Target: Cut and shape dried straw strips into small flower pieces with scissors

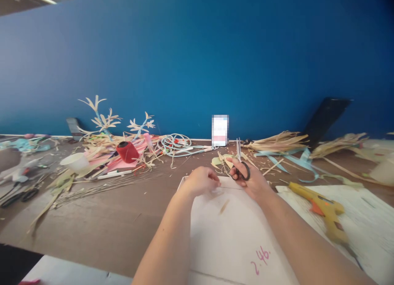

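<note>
My right hand grips black-handled scissors, fingers through the loops, blades pointing up and away. My left hand is curled closed just left of it, pinching something small that I cannot make out. A thin wire or thread seems to run between the two hands. Both hands hover over the far edge of a white sheet with pink writing near its front.
A yellow glue gun lies on white paper at the right. Dried straw strips and blue ribbon lie behind. At the left are a red thread spool, a white cup, coiled cord, straw flowers and black scissors.
</note>
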The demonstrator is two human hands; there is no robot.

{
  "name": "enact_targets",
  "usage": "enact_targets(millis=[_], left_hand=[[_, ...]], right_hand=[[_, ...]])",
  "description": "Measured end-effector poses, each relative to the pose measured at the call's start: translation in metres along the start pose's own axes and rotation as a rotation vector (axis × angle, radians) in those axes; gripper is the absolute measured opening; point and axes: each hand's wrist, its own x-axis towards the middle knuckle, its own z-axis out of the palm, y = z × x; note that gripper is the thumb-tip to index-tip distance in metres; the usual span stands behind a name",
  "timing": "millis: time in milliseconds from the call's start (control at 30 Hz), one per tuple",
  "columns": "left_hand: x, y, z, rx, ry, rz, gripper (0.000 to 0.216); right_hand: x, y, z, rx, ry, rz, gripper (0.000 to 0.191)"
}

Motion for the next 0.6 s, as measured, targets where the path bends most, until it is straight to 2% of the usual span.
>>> enact_targets(millis=[100, 167, 200, 267, 333, 367, 467, 600], left_hand=[[-0.004, 0.006, 0.002, 0.266, 0.057, -0.070, 0.015], [-0.008, 0.013, 0.002, 0.368, 0.105, -0.033, 0.014], [-0.011, 0.017, 0.003, 0.390, 0.085, 0.009, 0.013], [-0.018, 0.023, 0.006, 0.387, -0.055, 0.073, 0.014], [-0.024, 0.028, 0.011, 0.399, -0.201, 0.081, 0.015], [-0.026, 0.030, 0.013, 0.431, -0.231, 0.086, 0.014], [-0.030, 0.036, 0.021, 0.589, -0.233, 0.110, 0.008], [-0.031, 0.040, 0.027, 0.753, -0.228, 0.097, 0.018]], right_hand=[[0.000, -0.001, -0.001, 0.006, -0.002, 0.005, 0.039], [0.000, -0.001, -0.001, 0.016, -0.001, 0.004, 0.040], [0.001, -0.001, -0.001, 0.019, 0.000, 0.003, 0.040], [0.001, -0.001, -0.001, 0.014, 0.007, 0.007, 0.039], [0.002, -0.001, 0.000, 0.002, 0.017, 0.017, 0.037], [0.002, -0.001, 0.000, -0.002, 0.019, 0.022, 0.036], [0.002, 0.000, -0.001, -0.005, 0.016, 0.017, 0.036], [0.003, 0.002, -0.002, -0.016, -0.001, 0.013, 0.040]])
